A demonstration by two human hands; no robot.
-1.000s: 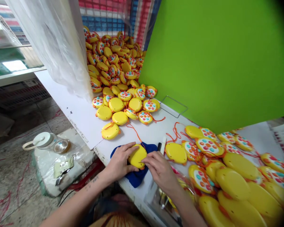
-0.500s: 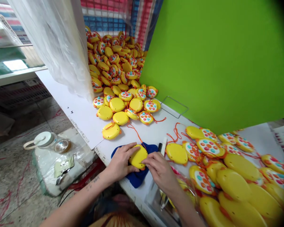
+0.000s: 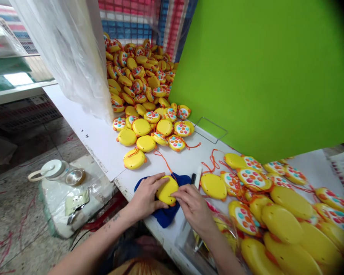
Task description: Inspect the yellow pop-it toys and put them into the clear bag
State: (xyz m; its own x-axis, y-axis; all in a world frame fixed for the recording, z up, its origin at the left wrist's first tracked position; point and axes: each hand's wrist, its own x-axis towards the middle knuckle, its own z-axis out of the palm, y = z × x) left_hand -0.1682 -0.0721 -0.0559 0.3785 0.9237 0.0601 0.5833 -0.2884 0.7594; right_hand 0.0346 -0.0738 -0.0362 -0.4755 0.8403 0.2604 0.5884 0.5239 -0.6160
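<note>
A yellow oval toy [image 3: 167, 190] lies back side up on a dark blue cloth [image 3: 164, 219], its orange cord loop stretching away across the table. My left hand [image 3: 146, 195] grips its left side, fingers over the top and thumb at the near edge. My right hand [image 3: 190, 200] is pinched closed at the toy's right edge; whatever sits between those fingertips is too small to make out. Beside the right hand lie a black-capped marker [image 3: 193, 178] and a white pen-like stick [image 3: 198, 175].
A heap of similar yellow toys [image 3: 141, 126] spreads at the back, more [image 3: 255, 179] on the right. A large green panel [image 3: 255, 76] stands behind, with a wire loop [image 3: 210, 130] by its base. On the left are hanging plastic sheeting [image 3: 74, 57] and a lidded bottle [image 3: 54, 169].
Almost nothing differs. Both hands stay at the toy, and the right fingertips have shifted very slightly at its edge.
</note>
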